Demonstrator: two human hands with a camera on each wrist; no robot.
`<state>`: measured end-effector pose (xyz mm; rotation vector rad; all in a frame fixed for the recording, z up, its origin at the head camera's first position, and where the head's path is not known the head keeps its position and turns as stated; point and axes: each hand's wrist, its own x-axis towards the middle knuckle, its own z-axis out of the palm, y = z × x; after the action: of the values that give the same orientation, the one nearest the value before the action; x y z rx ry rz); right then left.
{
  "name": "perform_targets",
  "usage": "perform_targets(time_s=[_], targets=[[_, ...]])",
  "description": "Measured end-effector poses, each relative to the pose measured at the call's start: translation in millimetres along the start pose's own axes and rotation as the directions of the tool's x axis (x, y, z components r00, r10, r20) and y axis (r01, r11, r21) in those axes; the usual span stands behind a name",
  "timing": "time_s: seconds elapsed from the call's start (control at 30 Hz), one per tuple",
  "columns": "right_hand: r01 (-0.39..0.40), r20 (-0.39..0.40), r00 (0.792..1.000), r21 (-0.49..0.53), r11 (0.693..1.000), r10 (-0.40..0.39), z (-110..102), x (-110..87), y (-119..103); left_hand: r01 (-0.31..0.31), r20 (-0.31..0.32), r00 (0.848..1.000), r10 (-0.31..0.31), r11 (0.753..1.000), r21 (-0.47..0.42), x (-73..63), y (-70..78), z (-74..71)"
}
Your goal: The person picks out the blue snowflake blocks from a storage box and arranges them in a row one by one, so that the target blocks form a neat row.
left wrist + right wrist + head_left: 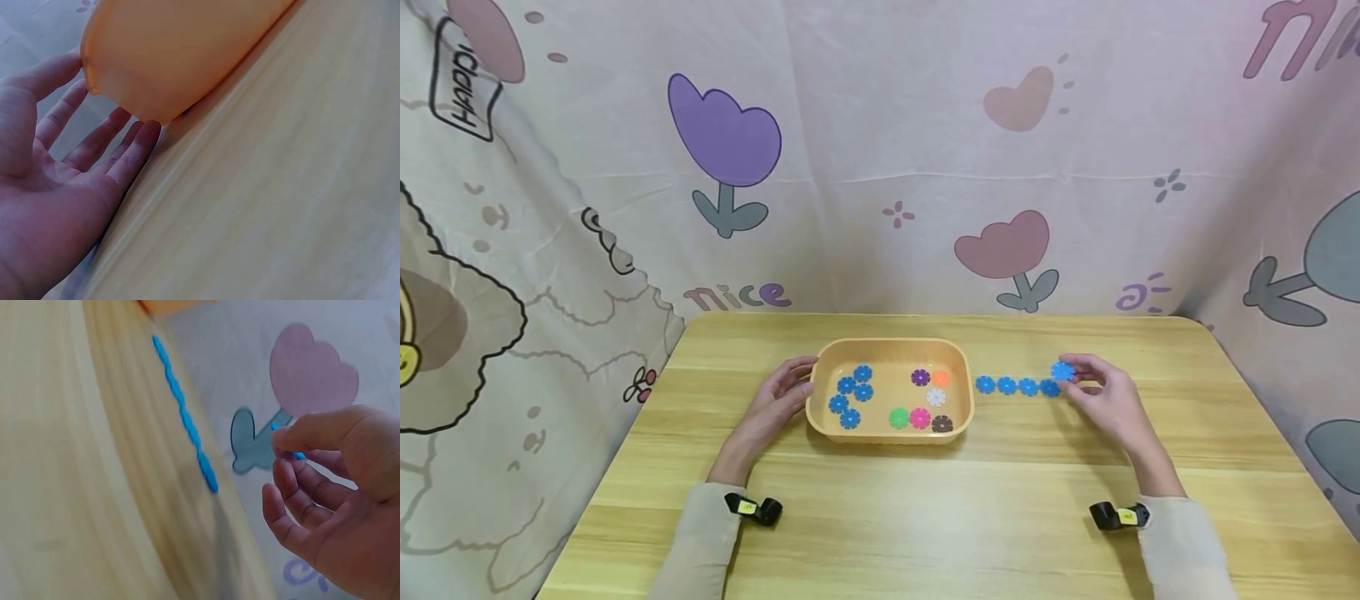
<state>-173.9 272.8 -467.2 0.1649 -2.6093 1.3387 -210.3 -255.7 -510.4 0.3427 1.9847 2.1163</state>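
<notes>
While the head view shows the left hand (778, 392) touching the tray (891, 392), the right hand (1105, 398) pinches a blue disc (1063, 371) by the blue row (1007, 385) at its right end. Left wrist view: spread fingers (139, 147). Right wrist view: disc off the row.

The printed cloth (865, 125) reads "nice", its drawn sign (466, 83) "HAPP…" sideways.

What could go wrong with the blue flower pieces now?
The right hand pinches one blue piece by its edge, so it might slip and drop onto the row of blue pieces.

The left hand touches the tray, which sits close beside that row, so a nudge might knock the row crooked.
</notes>
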Motion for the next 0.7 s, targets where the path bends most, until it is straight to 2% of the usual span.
perform_targets(time_s=[0.4, 0.7], targets=[[-0.059, -0.012, 0.998, -0.186, 0.981, 0.058, -9, -3.8, 28, 0.022, -0.018, 1.0, -0.022, 1.0, 0.002, -0.1, 1.4, 1.1], [-0.065, 0.02, 0.997, -0.207, 0.976, 0.071, -9, -6.7, 34, 0.024, -0.016, 1.0, -0.023, 1.0, 0.01, 0.7, 2.0, 1.4]])
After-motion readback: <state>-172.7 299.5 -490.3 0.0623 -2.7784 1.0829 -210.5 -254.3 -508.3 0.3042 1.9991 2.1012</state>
